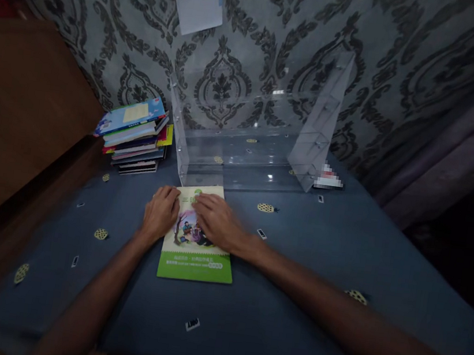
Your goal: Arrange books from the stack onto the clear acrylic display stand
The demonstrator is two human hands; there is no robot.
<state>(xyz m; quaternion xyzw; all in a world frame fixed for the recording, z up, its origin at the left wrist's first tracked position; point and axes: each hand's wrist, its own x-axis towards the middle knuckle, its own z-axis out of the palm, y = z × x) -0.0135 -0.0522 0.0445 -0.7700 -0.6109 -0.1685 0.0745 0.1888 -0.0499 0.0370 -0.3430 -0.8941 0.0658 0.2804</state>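
A thin book (194, 266) with a cream and green cover and a small illustration lies face up on the blue tablecloth. At its upper left edge my left hand (160, 213) is closed, with its fingers curled against the book's side. My right hand (217, 221) rests across the upper part of the cover, its fingers stretched out to the left and hiding some of the title and picture. Just beyond the book's top edge stands a clear plastic tiered rack (317, 127), with nothing visible on its shelves.
A stack of books (137, 135) stands left of the rack, against the patterned wall (231, 54). A small blurred white and red item (329, 179) sits by the rack's right side. Brown wooden furniture (18, 114) borders the table (280, 317) on the left.
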